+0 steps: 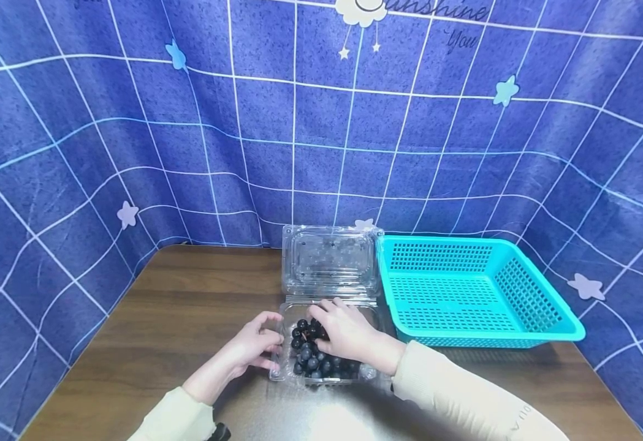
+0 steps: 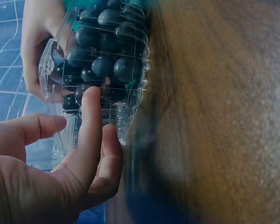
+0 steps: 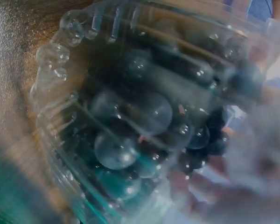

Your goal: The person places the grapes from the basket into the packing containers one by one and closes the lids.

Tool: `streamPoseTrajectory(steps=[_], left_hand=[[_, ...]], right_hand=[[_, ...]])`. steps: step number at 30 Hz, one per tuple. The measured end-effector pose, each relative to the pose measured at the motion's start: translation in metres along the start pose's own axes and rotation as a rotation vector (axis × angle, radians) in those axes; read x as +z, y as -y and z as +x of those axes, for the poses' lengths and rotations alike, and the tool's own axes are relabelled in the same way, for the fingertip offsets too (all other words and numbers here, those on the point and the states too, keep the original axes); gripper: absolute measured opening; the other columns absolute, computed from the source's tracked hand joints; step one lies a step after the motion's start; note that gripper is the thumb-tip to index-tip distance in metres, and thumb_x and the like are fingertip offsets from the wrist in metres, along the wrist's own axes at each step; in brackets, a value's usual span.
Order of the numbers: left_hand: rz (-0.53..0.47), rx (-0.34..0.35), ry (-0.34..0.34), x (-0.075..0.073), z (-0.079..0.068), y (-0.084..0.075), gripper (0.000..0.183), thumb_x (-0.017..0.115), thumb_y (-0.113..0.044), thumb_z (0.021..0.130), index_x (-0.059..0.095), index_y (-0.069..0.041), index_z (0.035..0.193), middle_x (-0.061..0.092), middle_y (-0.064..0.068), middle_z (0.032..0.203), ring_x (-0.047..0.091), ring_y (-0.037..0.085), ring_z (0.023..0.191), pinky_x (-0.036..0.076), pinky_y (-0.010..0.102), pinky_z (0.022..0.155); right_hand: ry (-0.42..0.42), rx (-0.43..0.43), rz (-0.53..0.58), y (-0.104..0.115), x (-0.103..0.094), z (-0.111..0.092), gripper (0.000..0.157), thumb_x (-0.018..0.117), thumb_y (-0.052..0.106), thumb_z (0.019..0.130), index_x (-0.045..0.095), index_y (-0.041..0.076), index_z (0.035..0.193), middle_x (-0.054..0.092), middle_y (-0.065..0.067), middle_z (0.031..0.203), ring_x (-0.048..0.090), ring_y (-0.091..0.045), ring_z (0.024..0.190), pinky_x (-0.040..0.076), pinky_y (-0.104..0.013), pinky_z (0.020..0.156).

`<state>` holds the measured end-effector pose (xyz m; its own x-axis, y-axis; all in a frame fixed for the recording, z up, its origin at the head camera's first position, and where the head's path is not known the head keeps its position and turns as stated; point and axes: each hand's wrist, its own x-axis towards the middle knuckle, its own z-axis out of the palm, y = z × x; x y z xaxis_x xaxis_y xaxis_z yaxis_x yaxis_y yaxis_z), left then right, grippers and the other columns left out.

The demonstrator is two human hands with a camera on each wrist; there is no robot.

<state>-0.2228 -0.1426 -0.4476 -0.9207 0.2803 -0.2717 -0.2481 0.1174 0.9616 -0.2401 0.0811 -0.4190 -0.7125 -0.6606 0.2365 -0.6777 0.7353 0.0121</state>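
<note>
A clear plastic clamshell box (image 1: 293, 306) lies with its lid tipped back on the wooden table, dark grapes (image 1: 314, 362) filling its lower part. My right hand (image 1: 346, 331) reaches into the box from the right, fingers and thumb curled round the grapes at the upper part of the bunch. In the right wrist view the grapes (image 3: 116, 149) show through the clear wall, with blurred fingertips (image 3: 179, 186) beside them. My left hand (image 1: 252, 343) is at the box's left side, fingers loosely spread, the index finger (image 2: 90, 112) right at the wall in the left wrist view.
A turquoise plastic basket (image 1: 558, 303) stands to the right of the box, close to its open lid (image 1: 332, 257). Behind the brown wooden table (image 1: 200, 288) hangs a blue checked curtain (image 1: 321, 122) with stars.
</note>
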Motion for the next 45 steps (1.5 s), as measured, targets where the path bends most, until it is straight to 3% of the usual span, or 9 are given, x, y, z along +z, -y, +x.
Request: streamPoseTrajectory(steps=[9, 26, 34, 41, 45], left_hand=[[-0.001, 0.003, 0.000, 0.000, -0.001, -0.001, 0.054, 0.051, -0.002, 0.083, 0.034, -0.001, 0.133, 0.054, 0.016, 0.095, 0.058, 0.026, 0.086, 0.060, 0.043, 0.062], [-0.001, 0.002, -0.005, 0.001, 0.001, 0.002, 0.053, 0.051, -0.001, 0.084, 0.033, -0.002, 0.134, 0.053, 0.018, 0.097, 0.058, 0.028, 0.088, 0.060, 0.044, 0.063], [0.006, 0.005, -0.008, 0.001, 0.000, 0.001, 0.052, 0.050, 0.000, 0.084, 0.034, -0.002, 0.133, 0.053, 0.020, 0.099, 0.058, 0.029, 0.090, 0.060, 0.043, 0.062], [0.010, 0.002, -0.010, 0.000, 0.000, 0.002, 0.051, 0.050, -0.001, 0.084, 0.034, -0.002, 0.132, 0.054, 0.021, 0.101, 0.059, 0.030, 0.091, 0.060, 0.043, 0.062], [0.005, 0.005, -0.012, 0.001, -0.001, 0.001, 0.050, 0.051, -0.001, 0.084, 0.035, -0.001, 0.131, 0.054, 0.020, 0.099, 0.059, 0.029, 0.089, 0.060, 0.042, 0.062]], right_hand=[[-0.012, -0.022, 0.027, -0.002, -0.010, -0.004, 0.043, 0.075, 0.035, 0.074, 0.057, 0.020, 0.110, 0.060, 0.001, 0.104, 0.054, -0.018, 0.085, 0.052, -0.028, 0.058], [-0.024, -0.003, 0.016, -0.008, -0.040, -0.017, 0.048, 0.074, 0.034, 0.076, 0.057, 0.017, 0.117, 0.060, -0.003, 0.107, 0.057, -0.021, 0.100, 0.057, -0.034, 0.072], [-0.081, 0.000, 0.042, -0.015, -0.058, -0.026, 0.046, 0.075, 0.030, 0.075, 0.057, 0.013, 0.114, 0.062, -0.001, 0.100, 0.057, -0.018, 0.087, 0.052, -0.025, 0.061], [-0.113, 0.039, 0.073, -0.022, -0.075, -0.031, 0.046, 0.075, 0.028, 0.076, 0.059, 0.010, 0.115, 0.062, -0.003, 0.104, 0.057, -0.019, 0.087, 0.054, -0.032, 0.072], [-0.148, 0.049, 0.098, -0.024, -0.083, -0.036, 0.045, 0.075, 0.026, 0.076, 0.059, 0.009, 0.114, 0.063, -0.003, 0.101, 0.057, -0.018, 0.086, 0.054, -0.032, 0.072]])
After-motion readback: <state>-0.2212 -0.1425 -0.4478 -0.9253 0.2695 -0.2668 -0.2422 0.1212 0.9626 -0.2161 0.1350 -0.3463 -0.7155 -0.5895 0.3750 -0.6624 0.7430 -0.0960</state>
